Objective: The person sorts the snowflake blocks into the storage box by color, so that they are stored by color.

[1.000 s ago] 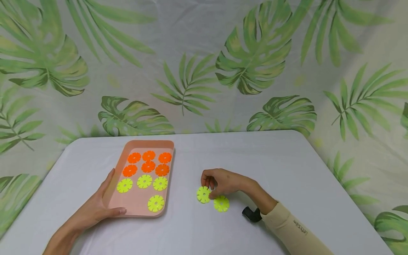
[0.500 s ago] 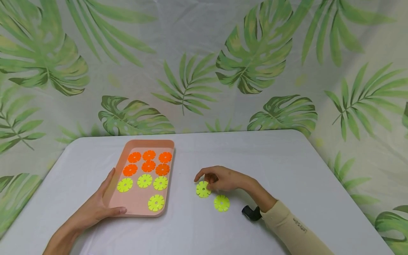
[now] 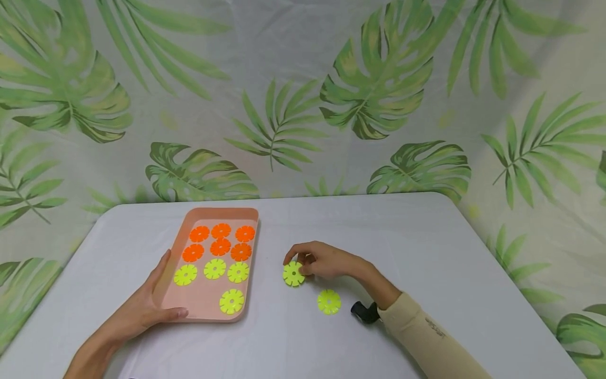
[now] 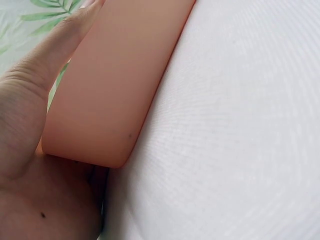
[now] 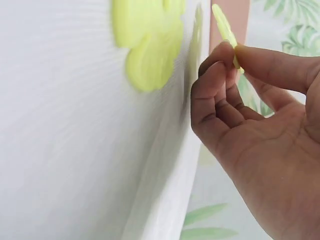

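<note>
My right hand point(image 3: 326, 261) pinches a yellow-green notched plastic disc point(image 3: 288, 278) between thumb and forefinger, over the table between the tray and a second yellow disc. In the right wrist view the held disc point(image 5: 225, 27) appears edge-on, off the cloth. The second yellow disc point(image 3: 329, 302) lies flat, nearer the table's front. My left hand point(image 3: 139, 311) holds the pink tray point(image 3: 199, 304) by its near left corner, thumb along the front rim and fingers along the left side. The left wrist view shows the tray's outer wall point(image 4: 117, 85) against that hand.
Orange discs point(image 3: 220, 247) lie in two rows at the tray's far end. Several yellow discs point(image 3: 215, 269) sit nearer, one in the near right corner point(image 3: 232, 301). A white cloth point(image 3: 402, 237) covers the table; a leaf-print curtain point(image 3: 284, 63) hangs behind. A black strap piece point(image 3: 364, 312) is at the right wrist.
My right hand has lifted the yellow disc and carried it left and slightly away, toward the tray. The left hand, the tray and the other yellow disc have stayed put.
</note>
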Available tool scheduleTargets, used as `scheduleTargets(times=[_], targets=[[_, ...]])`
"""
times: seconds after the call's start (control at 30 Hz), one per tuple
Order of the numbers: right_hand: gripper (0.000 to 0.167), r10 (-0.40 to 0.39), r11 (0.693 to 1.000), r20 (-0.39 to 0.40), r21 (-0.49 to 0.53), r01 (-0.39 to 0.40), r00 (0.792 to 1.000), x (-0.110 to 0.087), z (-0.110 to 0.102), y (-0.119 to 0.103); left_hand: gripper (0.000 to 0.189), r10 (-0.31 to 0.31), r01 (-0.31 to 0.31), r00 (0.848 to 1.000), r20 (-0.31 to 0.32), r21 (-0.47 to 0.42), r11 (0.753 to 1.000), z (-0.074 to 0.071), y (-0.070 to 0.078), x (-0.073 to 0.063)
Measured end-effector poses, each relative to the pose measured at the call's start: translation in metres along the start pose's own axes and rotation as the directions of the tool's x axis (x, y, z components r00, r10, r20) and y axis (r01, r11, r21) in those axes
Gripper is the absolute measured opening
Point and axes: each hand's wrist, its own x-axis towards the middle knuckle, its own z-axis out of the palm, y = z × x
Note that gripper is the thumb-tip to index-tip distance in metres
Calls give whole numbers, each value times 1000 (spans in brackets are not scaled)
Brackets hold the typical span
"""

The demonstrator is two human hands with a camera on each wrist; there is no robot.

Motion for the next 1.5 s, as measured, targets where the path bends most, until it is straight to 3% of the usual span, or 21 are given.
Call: scheduleTargets(times=[0.6, 1.5], targets=[[32, -83, 992, -132, 79, 94, 988, 27, 7, -17, 130, 1, -1, 1000, -1, 11, 1000, 0, 1, 0], [34, -139, 982, -188, 103, 160, 972, 64, 29, -49, 130, 15, -15, 1000, -2, 24, 1000, 0, 1, -1]])
